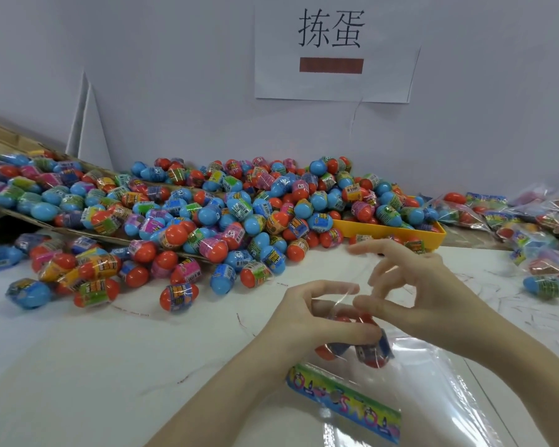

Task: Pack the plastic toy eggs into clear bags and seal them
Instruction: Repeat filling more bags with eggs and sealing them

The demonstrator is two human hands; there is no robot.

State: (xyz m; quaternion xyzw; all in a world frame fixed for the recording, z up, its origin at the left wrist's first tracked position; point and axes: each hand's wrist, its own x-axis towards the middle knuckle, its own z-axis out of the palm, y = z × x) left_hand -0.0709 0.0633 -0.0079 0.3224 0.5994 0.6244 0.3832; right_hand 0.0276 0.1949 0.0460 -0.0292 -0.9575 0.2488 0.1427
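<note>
Clear bags [417, 375] — white table [78, 366], grey wall [175, 75]

Both forearms enter from about 6 o'clock, bare to the frame's edge, with no sleeve, glove or watch showing. The left hand [307, 321] and right hand [423, 285] carry no rings, and the nails look short and unpainted.

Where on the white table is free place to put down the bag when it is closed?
Bare white table lies near-left, between the loose egg pile and the left hand. A smaller patch is behind the right hand, before the yellow tray. The far right is crowded with filled bags.
</note>
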